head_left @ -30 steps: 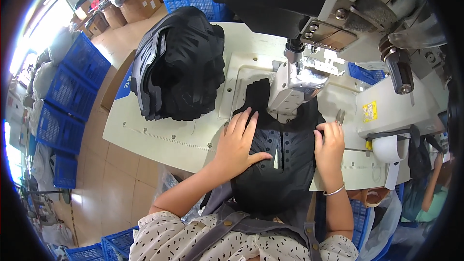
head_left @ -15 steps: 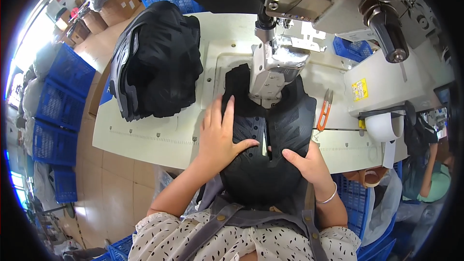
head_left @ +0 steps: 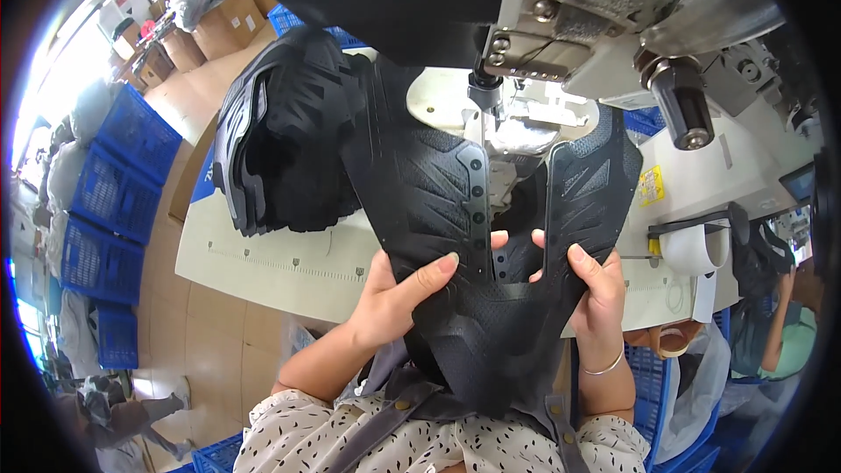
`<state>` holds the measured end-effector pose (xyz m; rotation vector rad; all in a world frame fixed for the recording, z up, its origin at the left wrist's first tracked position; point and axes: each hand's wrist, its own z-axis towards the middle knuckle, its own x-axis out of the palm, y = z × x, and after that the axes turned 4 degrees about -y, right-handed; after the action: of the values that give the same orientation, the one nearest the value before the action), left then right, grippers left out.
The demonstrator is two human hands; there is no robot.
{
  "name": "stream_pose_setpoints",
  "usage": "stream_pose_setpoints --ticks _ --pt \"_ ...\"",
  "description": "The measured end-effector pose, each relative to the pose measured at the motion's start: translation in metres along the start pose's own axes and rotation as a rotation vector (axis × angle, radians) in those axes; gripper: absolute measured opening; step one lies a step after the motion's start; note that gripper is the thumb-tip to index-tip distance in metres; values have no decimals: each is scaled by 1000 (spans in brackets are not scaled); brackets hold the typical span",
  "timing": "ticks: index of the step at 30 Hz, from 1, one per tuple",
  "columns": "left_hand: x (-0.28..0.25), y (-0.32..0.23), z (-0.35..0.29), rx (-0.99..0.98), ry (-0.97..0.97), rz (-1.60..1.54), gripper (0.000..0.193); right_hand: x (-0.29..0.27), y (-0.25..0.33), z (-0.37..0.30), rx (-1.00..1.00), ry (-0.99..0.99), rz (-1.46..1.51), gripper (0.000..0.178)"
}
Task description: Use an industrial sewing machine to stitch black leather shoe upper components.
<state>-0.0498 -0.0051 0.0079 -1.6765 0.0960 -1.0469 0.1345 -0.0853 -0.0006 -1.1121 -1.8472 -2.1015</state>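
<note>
On either side of the black shoe upper (head_left: pixel 482 333), fingers (head_left: pixel 537 239) of the left hand (head_left: pixel 387 302) and right hand (head_left: pixel 601 298) are closed on it, thumbs (head_left: pixel 434 274) uppermost, near the sewing machine (head_left: pixel 604 13); matched, gentle tension should keep it level

The camera sits on the person's head, the left one of two side by side. It looks down and a bit forward at the left hand (head_left: pixel 394 300) and the right hand (head_left: pixel 601 291). They are near, so the black piece (head_left: pixel 477 333) in their grip looks big. Past the grip is the sewing machine (head_left: pixel 583 39), up close. Below the grip is the person's shirt (head_left: pixel 385 442). The wide view reaches left of the grip to blue crates (head_left: pixel 114 188) far off.
</note>
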Motion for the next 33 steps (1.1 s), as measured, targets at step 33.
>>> stream_pose_setpoints --ticks 33 --pt "10 7 31 275 -201 401 23 -8 8 10 -208 8 -294 24"
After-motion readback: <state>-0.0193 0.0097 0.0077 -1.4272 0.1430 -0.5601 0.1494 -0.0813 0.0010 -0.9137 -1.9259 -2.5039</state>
